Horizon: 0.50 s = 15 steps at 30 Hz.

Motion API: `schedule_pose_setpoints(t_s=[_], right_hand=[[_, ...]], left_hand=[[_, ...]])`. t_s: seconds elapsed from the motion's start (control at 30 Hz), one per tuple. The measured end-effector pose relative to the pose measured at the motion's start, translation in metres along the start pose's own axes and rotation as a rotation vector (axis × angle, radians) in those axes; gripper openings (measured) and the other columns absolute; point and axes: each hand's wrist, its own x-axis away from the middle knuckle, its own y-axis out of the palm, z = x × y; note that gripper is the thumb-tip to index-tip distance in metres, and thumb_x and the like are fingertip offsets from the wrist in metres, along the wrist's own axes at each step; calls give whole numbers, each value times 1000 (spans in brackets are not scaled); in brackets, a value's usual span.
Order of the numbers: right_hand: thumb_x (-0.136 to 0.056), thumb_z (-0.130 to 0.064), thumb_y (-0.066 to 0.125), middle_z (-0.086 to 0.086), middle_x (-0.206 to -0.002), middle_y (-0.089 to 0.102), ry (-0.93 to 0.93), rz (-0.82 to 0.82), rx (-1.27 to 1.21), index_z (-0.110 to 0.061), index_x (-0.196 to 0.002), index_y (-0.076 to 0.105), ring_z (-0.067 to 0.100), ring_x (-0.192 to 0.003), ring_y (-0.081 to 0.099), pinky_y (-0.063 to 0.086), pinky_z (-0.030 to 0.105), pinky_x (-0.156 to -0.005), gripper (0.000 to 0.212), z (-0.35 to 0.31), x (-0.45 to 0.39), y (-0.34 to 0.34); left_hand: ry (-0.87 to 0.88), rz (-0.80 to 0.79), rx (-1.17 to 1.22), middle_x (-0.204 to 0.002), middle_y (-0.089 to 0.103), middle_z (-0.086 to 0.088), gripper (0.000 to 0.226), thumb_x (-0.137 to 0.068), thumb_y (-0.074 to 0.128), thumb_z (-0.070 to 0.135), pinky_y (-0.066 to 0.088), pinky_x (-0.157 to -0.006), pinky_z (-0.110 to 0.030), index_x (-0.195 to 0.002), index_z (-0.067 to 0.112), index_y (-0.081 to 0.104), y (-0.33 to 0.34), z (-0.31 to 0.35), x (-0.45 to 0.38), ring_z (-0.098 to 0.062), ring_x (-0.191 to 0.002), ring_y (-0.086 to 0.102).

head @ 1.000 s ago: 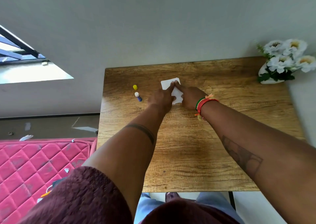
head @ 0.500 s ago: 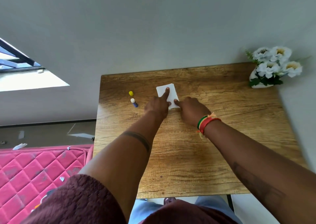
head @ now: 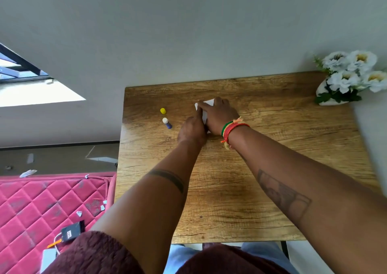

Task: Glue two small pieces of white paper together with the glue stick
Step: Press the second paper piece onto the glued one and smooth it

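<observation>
One wooden bench point(head: 261, 190) carries everything. At its far right corner, one white vase point(head: 323, 101) holds white flowers point(head: 354, 68). Two hands press flat, grasping nothing: right hand point(head: 217, 114) and left hand point(head: 191, 130) cover the white paper point(head: 204, 114), mid-bench. Left of it lie one uncapped glue stick point(head: 167, 123), white tip pointing away, and one yellow cap point(head: 163, 110).

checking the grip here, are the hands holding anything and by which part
Nothing is lifted. Both hands press the white paper flat on the table: the right hand covers its far end, the left hand its near-left edge.
</observation>
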Motion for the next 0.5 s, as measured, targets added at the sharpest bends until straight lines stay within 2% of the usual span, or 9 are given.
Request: schedule_pose_setpoints(t_s=[0.1, 0.23, 0.33, 0.43, 0.5], right_hand=[[-86, -37, 68, 19, -148, 38, 9, 84, -9, -33, -153, 35, 40, -133, 37, 47, 47, -100, 75, 7, 3, 11], [-82, -41, 73, 20, -146, 40, 21, 110, 5, -31, -153, 35, 41, -132, 39, 46, 46, -100, 81, 8, 4, 15], [-80, -45, 74, 22, -146, 41, 90, 106, -80, -26, -154, 35, 43, -132, 38, 43, 47, -104, 85, 14, 6, 16], [-88, -35, 63, 22, -147, 39, 136, 124, -108, -21, -157, 29, 43, -134, 35, 40, 48, -107, 78, 22, 13, 22], [-91, -31, 56, 22, -149, 36, 137, 122, -114, -22, -158, 26, 43, -134, 33, 40, 48, -107, 75, 28, 15, 23]], left_hand=[[-2, -6, -3, -123, 64, -18, 89, -96, 63, 19, 50, -77, -45, -162, 32, 5, -2, 1, 0, -37, -110, 62], [1, -46, -52, -122, 64, -18, 92, -97, 62, 16, 46, -72, -43, -162, 31, 0, -4, 3, -2, -36, -107, 63], [-74, -90, -12, -126, 63, -20, 91, -99, 61, 23, 52, -86, -48, -162, 28, -5, -9, 8, -7, -38, -114, 61], [-121, -95, 12, -131, 59, -22, 88, -101, 58, 36, 51, -94, -56, -161, 27, -5, -12, 12, -11, -41, -120, 58], [-111, -90, -6, -129, 61, -22, 85, -102, 55, 39, 50, -89, -51, -161, 26, -4, -11, 14, -11, -41, -119, 59]])
